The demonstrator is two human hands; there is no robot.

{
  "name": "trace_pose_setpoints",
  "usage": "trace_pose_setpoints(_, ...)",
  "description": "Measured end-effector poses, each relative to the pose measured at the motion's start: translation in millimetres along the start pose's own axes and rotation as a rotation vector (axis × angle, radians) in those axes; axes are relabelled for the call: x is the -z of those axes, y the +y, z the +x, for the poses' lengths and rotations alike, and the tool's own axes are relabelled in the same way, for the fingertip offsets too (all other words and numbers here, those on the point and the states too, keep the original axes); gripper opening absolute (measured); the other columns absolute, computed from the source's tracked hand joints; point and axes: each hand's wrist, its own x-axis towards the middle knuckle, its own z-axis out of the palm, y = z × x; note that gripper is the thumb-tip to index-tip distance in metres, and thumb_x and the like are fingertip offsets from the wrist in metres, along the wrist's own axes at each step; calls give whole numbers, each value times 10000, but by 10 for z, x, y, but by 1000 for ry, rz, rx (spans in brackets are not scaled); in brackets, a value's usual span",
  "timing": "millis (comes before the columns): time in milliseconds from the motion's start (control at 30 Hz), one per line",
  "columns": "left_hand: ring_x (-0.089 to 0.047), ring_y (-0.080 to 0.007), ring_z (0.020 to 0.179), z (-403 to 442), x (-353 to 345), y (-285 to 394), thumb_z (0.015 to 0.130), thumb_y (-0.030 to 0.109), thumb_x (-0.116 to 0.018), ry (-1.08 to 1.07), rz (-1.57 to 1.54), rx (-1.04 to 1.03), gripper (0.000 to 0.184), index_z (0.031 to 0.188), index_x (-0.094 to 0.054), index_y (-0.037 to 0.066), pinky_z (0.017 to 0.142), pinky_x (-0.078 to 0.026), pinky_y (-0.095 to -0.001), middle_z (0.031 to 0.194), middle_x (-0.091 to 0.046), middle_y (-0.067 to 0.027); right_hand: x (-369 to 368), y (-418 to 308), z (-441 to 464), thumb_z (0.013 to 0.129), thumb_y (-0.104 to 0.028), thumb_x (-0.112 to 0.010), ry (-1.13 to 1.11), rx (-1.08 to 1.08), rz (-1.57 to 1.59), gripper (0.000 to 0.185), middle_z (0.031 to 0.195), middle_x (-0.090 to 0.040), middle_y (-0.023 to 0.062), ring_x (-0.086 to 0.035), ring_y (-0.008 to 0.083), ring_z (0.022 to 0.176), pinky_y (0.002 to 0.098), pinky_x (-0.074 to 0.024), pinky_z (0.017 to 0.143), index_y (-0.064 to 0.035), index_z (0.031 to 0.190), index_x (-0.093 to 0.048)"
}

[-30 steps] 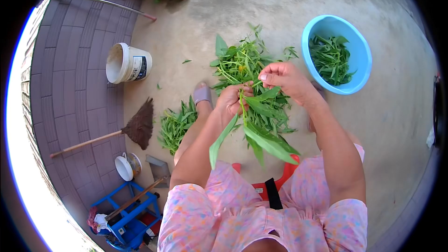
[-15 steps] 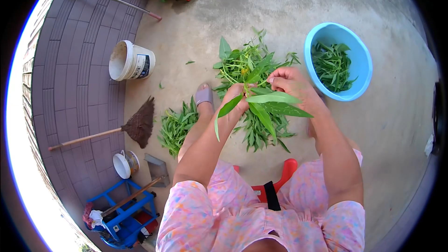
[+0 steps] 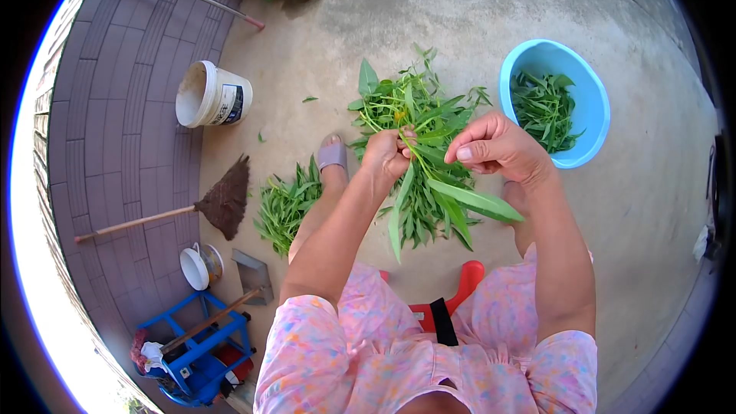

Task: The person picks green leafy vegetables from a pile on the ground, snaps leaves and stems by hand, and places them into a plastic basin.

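Note:
My left hand is closed around a water spinach stem, whose long leaves spread down and to the right. My right hand is just right of that stem, fingers curled in towards the thumb; nothing shows in it. Beneath both hands lies a loose pile of water spinach on the floor, stems and leaves mixed. A smaller heap of leafy greens rests beside my left foot. To the right, a light blue basin holds picked leaves.
On the left stand a white bucket, a broom, a small white pail, a dustpan and a blue frame by the tiled wall. A red stool is under me.
My right hand has drawn away from the stem to the right. The held stem has tilted, its leaves now hanging lower, and my left hand has shifted slightly left.

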Motion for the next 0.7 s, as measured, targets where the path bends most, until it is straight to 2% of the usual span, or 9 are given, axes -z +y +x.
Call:
trace_pose_setpoints(67,-326,-88,421,13,6,6,788,-12,-319,29,39,-12,117,867,-395,29,354,-261,-209,566,-401,-12,-10,11,-4,730,-143,-610,-62,-29,-59,199,513,-451,-21,-362,39,427,170,-224,363,38,814,-608)
trace_pose_setpoints(200,-341,-98,427,-8,8,27,824,39,-344,72,-9,-103,95,890,-407,14,366,-278,-226,586,-439,-46,-4,29,19,738,-141,-598,-74,-64,-95,204,518,-452,-22,-356,37,423,169,-221,363,41,830,-604)
trace_pose_setpoints(400,-343,-109,427,6,6,22,825,46,-358,130,48,-220,142,945,-415,-6,370,-294,-244,597,-454,-73,-78,40,44,742,-147,-590,43,-110,-144,181,535,-492,-8,-391,29,424,156,-258,369,-8,856,-604)
trace_pose_setpoints(500,-327,-71,428,-65,-63,15,821,49,-381,166,56,-242,125,942,-399,21,368,-257,-200,588,-423,-19,-70,89,70,730,-157,-607,103,-73,-164,133,546,-509,-3,-414,30,432,152,-283,379,-36,785,-599)
trace_pose_setpoints(567,-340,-113,424,-37,-40,29,828,51,-364,167,30,-275,124,906,-438,-10,361,-313,-261,588,-423,-67,-71,71,53,710,-159,-630,165,-68,-166,125,555,-513,-5,-426,33,443,159,-301,392,-46,702,-576)
trace_pose_setpoints(700,-335,-113,420,-54,-71,42,827,55,-373,245,52,-316,116,889,-448,-10,354,-320,-271,572,-400,-53,-100,39,40,693,-155,-641,202,-129,-275,134,558,-512,-5,-432,39,461,168,-320,413,-45,675,-567)
